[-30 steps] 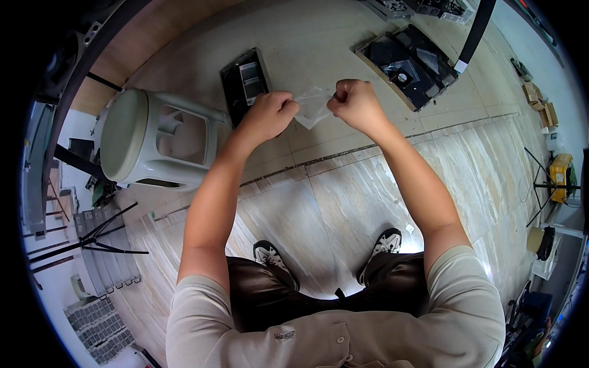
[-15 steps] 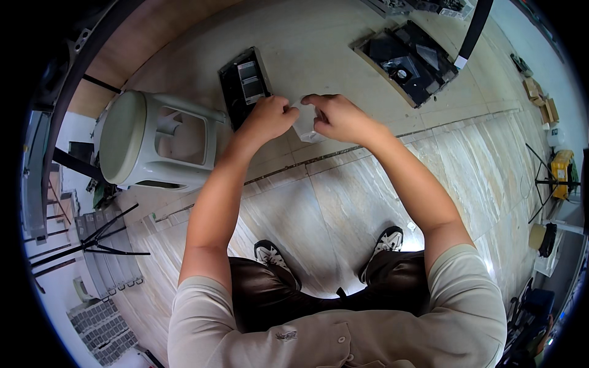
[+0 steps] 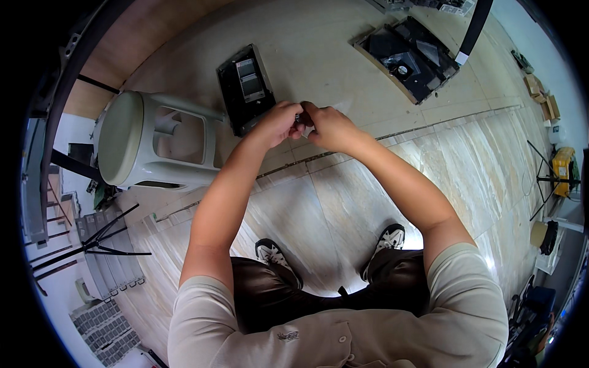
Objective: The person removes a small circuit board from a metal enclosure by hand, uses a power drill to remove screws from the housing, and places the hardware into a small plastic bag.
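Both of my hands meet in front of me above the floor, with their fingers closed and touching. My left hand (image 3: 282,125) is curled, its fingertips against those of my right hand (image 3: 333,128). What they grip is almost wholly hidden; only a small pale, shiny bit shows between the fingers. Just beyond my left hand, a black open tray-like case (image 3: 230,92) with a grey metal panel (image 3: 250,80) lies on the floor.
A pale plastic stool (image 3: 123,138) lies on its side at left. Far right, a larger black case (image 3: 408,61) with parts in it rests on the floor, near a black pole (image 3: 475,30). Black tripod legs (image 3: 92,244) stand at lower left, cardboard boxes (image 3: 543,101) at the right wall.
My hands have come together from slightly apart. The translucent plastic piece that hung between them is now mostly covered by my fingers.
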`<move>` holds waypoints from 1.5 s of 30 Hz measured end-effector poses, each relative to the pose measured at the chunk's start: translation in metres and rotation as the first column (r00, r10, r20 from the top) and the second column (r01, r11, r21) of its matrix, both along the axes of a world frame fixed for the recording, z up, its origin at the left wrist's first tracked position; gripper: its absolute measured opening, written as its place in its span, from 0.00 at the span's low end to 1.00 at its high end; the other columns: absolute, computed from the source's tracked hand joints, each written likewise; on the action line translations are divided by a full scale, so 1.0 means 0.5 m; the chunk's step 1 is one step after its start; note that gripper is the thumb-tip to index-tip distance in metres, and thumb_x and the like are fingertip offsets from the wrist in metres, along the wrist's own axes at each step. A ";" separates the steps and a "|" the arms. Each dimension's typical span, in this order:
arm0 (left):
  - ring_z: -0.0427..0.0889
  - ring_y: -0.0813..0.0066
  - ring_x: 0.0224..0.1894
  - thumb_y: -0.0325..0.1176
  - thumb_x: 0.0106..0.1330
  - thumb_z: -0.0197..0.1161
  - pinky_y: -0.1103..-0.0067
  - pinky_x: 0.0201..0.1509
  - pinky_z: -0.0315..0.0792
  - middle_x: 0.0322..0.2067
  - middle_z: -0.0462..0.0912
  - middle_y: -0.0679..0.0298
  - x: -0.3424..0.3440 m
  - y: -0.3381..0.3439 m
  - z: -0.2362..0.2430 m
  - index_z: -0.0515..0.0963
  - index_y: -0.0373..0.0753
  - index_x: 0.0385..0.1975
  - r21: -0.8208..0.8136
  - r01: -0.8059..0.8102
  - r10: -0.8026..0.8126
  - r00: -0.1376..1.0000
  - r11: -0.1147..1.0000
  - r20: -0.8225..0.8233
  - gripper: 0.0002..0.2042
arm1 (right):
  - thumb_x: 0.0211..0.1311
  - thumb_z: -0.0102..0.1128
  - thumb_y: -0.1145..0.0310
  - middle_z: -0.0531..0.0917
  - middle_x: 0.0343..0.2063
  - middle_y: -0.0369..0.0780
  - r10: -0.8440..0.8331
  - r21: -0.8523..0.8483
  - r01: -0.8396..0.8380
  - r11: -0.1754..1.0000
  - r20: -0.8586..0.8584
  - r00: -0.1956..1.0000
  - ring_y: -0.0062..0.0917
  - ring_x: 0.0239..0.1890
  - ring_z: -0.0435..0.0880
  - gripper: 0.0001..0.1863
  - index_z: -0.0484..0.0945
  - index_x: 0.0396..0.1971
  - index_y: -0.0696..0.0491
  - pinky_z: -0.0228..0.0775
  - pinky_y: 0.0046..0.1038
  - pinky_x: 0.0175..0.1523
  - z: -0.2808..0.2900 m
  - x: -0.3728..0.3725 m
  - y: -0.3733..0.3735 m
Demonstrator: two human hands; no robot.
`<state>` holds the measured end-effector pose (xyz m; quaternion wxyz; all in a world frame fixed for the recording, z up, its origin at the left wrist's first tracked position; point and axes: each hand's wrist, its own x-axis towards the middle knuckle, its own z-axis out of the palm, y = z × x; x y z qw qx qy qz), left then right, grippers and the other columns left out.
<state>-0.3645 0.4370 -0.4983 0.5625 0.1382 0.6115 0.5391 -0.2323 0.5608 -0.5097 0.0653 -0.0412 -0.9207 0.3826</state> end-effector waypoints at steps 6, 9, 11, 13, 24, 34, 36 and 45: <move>0.80 0.70 0.34 0.32 0.70 0.51 0.76 0.36 0.76 0.36 0.79 0.58 0.016 0.008 -0.030 0.75 0.34 0.39 0.001 -0.133 0.133 0.989 0.991 0.068 0.09 | 0.53 0.62 0.72 0.86 0.36 0.53 -0.046 0.041 0.041 0.998 0.134 0.990 0.50 0.41 0.85 0.23 0.71 0.51 0.58 0.79 0.46 0.45 -0.021 -0.004 0.002; 0.80 0.69 0.40 0.36 0.71 0.52 0.75 0.44 0.77 0.38 0.79 0.59 0.004 0.008 -0.043 0.75 0.35 0.40 -0.042 -0.108 0.112 0.989 0.993 0.097 0.10 | 0.53 0.63 0.72 0.86 0.37 0.54 -0.045 0.027 0.041 0.999 0.163 0.986 0.51 0.41 0.85 0.24 0.71 0.52 0.58 0.79 0.46 0.45 -0.012 -0.003 0.001; 0.79 0.69 0.41 0.39 0.72 0.53 0.74 0.48 0.76 0.38 0.77 0.60 0.003 0.011 -0.055 0.75 0.35 0.41 -0.024 -0.102 0.104 0.987 0.995 0.119 0.12 | 0.53 0.63 0.71 0.86 0.37 0.54 -0.051 0.024 0.047 0.999 0.168 0.984 0.52 0.41 0.85 0.25 0.71 0.52 0.58 0.79 0.46 0.45 -0.012 -0.004 0.002; 0.79 0.69 0.44 0.43 0.73 0.53 0.72 0.52 0.75 0.40 0.78 0.61 0.002 0.014 -0.065 0.75 0.37 0.43 -0.032 -0.088 0.091 0.986 0.996 0.138 0.14 | 0.53 0.64 0.70 0.86 0.37 0.54 -0.067 0.037 0.061 0.997 0.167 0.984 0.52 0.41 0.85 0.25 0.71 0.53 0.58 0.79 0.46 0.45 -0.015 -0.007 0.001; 0.80 0.67 0.37 0.34 0.64 0.58 0.73 0.44 0.76 0.41 0.81 0.57 0.055 -0.007 0.054 0.79 0.35 0.38 -0.173 0.228 -0.282 0.647 0.958 -0.708 0.10 | 0.50 0.65 0.69 0.85 0.35 0.57 -0.005 -0.091 0.017 0.996 0.131 0.991 0.49 0.40 0.86 0.33 0.70 0.59 0.62 0.80 0.42 0.46 0.027 -0.001 0.035; 0.83 0.50 0.38 0.37 0.63 0.65 0.61 0.43 0.75 0.31 0.84 0.49 0.101 -0.050 0.228 0.83 0.37 0.41 -0.401 0.361 -0.458 0.088 0.842 -0.884 0.12 | 0.57 0.61 0.69 0.82 0.22 0.39 0.097 -0.430 0.000 0.903 0.204 0.974 0.22 0.21 0.84 0.18 0.79 0.46 0.62 0.75 0.25 0.28 0.212 0.017 0.098; 0.83 0.49 0.34 0.38 0.65 0.64 0.61 0.40 0.75 0.26 0.83 0.49 0.098 -0.056 0.235 0.83 0.36 0.35 -0.403 0.394 -0.480 0.117 0.826 -0.870 0.11 | 0.61 0.62 0.68 0.82 0.23 0.38 0.068 -0.325 0.014 0.946 0.239 0.969 0.21 0.22 0.84 0.15 0.80 0.43 0.62 0.75 0.24 0.28 0.241 0.026 0.090; 0.84 0.49 0.32 0.36 0.61 0.60 0.61 0.38 0.76 0.28 0.84 0.49 0.052 -0.093 0.062 0.84 0.35 0.29 -0.586 0.438 -0.669 0.051 0.682 -0.741 0.11 | 0.60 0.65 0.71 0.82 0.25 0.38 -0.039 0.225 0.274 0.935 -0.702 0.711 0.18 0.30 0.78 0.10 0.84 0.40 0.57 0.72 0.23 0.38 0.631 0.167 0.138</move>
